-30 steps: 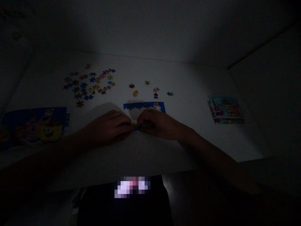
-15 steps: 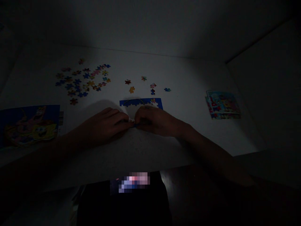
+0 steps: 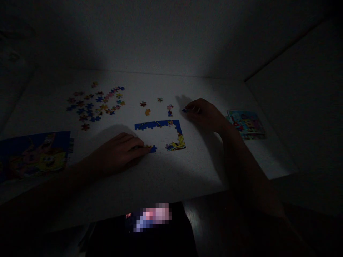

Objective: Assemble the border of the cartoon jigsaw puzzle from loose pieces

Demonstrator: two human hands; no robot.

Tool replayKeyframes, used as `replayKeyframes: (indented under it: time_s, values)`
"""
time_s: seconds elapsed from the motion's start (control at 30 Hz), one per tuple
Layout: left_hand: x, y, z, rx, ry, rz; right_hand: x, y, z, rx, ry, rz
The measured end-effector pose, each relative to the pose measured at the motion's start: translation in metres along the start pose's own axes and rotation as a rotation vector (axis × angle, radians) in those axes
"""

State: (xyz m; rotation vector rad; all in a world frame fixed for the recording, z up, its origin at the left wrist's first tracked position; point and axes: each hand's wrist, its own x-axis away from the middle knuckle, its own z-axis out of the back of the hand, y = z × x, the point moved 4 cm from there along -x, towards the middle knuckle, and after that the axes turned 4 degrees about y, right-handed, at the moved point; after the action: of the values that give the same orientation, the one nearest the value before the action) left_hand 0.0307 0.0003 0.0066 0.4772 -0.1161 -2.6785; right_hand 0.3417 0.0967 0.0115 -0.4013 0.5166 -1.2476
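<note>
On the white table lies a partly joined jigsaw puzzle border (image 3: 157,125), with a blue top strip, a right side and a yellow lower right corner. My left hand (image 3: 120,151) rests below its left end, fingers closed on a blue-edged puzzle section (image 3: 153,149) that sticks out past the fingertips. Whether that section is one piece or more is hidden. Up and to the right of the border, my right hand (image 3: 206,112) pinches a small bluish puzzle piece (image 3: 184,110) at the table surface. Just left of it are a pink piece (image 3: 170,106) and a dark blue piece (image 3: 170,113).
Many loose puzzle pieces (image 3: 89,106) spread over the back left. An orange piece (image 3: 147,112) and two others lie above the border. A cartoon picture sheet (image 3: 37,153) is at the left, and smaller picture cards (image 3: 248,123) at the right. The room is dim.
My right hand has left my left hand and moved up and right to the bluish piece, uncovering the border's right side. My left hand stays nearly in place with its section.
</note>
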Motion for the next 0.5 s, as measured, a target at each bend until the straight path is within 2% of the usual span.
replayKeyframes:
  time_s: [0.1, 0.2, 0.5]
  values:
    - [0.0008, -0.001, -0.0013, 0.011, 0.009, -0.008, 0.0015, -0.0025, -0.0043, -0.011, -0.065, 0.039]
    - [0.0007, -0.0014, -0.0019, 0.009, -0.005, -0.004, 0.0022, -0.0032, -0.0061, -0.017, -0.074, 0.031]
    - [0.0016, -0.0014, -0.0013, 0.042, 0.052, -0.001, 0.0009, 0.0051, -0.002, -0.02, -0.019, -0.061]
